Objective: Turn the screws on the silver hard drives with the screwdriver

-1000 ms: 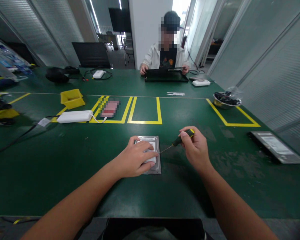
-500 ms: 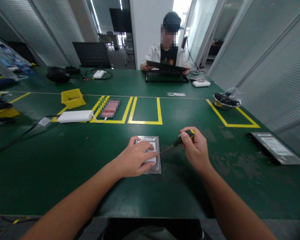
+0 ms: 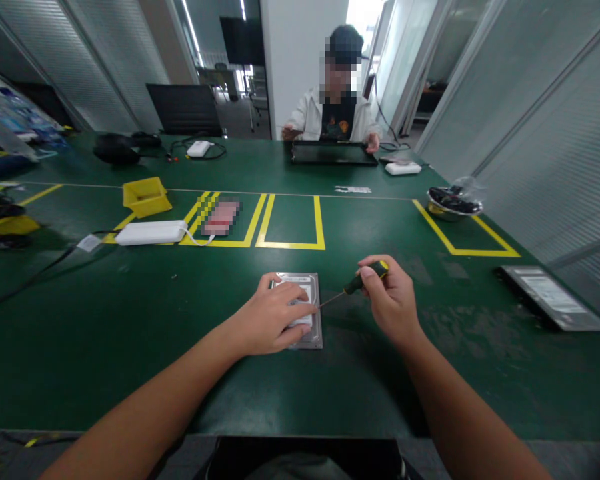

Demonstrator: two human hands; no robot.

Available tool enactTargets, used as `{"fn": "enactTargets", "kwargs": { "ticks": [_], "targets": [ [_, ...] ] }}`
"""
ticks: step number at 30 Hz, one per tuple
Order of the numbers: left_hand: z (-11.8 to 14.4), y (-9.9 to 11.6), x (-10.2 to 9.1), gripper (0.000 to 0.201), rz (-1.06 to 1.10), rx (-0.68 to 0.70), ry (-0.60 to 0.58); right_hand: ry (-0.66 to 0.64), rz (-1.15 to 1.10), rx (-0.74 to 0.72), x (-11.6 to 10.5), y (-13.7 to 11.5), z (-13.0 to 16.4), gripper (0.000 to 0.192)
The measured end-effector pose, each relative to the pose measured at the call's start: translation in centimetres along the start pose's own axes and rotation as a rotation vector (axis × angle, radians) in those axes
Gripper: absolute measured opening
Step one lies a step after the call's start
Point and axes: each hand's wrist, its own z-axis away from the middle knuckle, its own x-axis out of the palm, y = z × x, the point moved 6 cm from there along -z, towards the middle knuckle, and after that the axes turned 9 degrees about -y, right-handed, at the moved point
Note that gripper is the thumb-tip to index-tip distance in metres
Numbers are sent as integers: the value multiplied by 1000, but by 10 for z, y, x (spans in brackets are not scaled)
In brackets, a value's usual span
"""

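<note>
Green table (image 3: 130, 347), left hand (image 3: 273, 319) flat on hard drive (image 3: 314, 333); right hand (image 3: 393, 303) angling screwdriver (image 3: 356, 283)

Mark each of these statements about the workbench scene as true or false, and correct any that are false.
1. The left hand lies flat on top of the hard drive. True.
2. The right hand holds a pair of pliers. False: it grips a screwdriver with a black and yellow handle, its tip at the drive's right edge.
3. The hard drive sits inside a yellow taped rectangle. False: it lies on the bare green table, nearer than the yellow tape outline.
4. A metal bowl stands at the far right of the table. True.
5. The yellow bin is to the right of the hard drive. False: it is far off to the left.
</note>
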Motion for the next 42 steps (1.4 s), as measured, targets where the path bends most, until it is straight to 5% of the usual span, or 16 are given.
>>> {"fn": "enactTargets", "kwargs": {
  "ticks": [14,27,33,42],
  "targets": [
    [1,0,-1,30,-2,-3,-19,-104,144,-208,5,-25,6,40],
    [3,-1,1,30,-3,-3,-19,-278,402,-446,15,-86,-3,13],
    [3,-1,1,30,-14,-3,-17,-477,481,-449,23,-100,-17,16],
    [3,-2,2,31,-3,-4,-22,-599,598,-445,27,-114,-33,12]
  ]
}}
